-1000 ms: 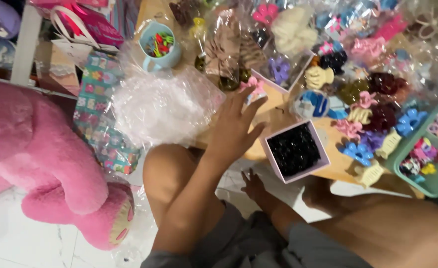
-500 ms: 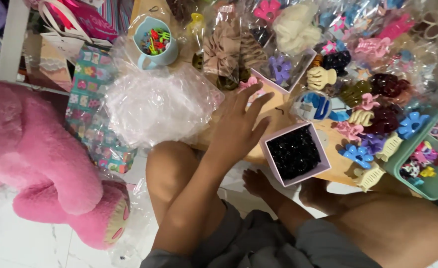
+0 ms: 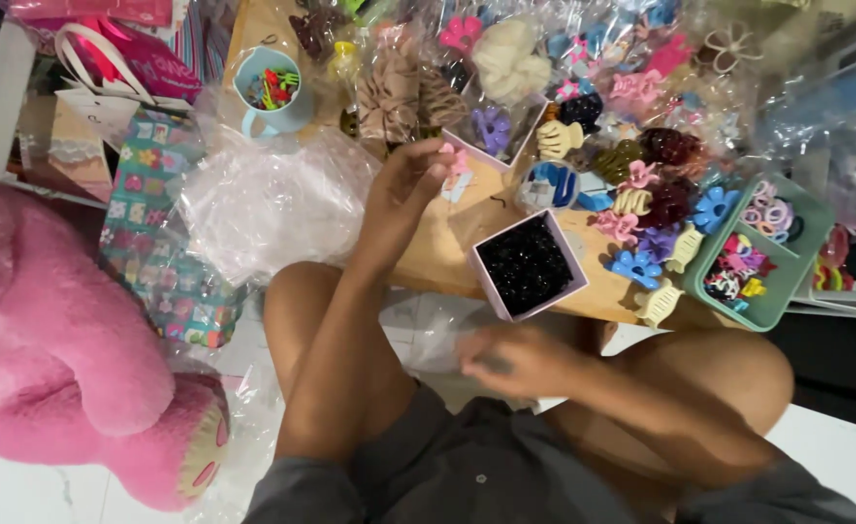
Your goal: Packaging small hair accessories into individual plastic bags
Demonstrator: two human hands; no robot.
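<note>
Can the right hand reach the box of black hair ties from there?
Probably yes. The right hand hovers blurred just below the open-topped box of black hair ties at the table edge, with nothing between them.

Pink plush toy (image 3: 69,359), blue mug (image 3: 271,92) of clips, crumpled cellophane (image 3: 263,199) — green tray (image 3: 772,291), floral gift bag (image 3: 151,238)

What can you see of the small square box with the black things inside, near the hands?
The square box has thin pale lilac walls that look like card. It is open on top, with no lid in view, and filled nearly to the rim with small shiny black pieces, too small to identify. It stands upright, turned corner-on, near the front edge of the low wooden table. Neither hand touches it: the left hand is beyond it to the left, the right hand below it.
</note>
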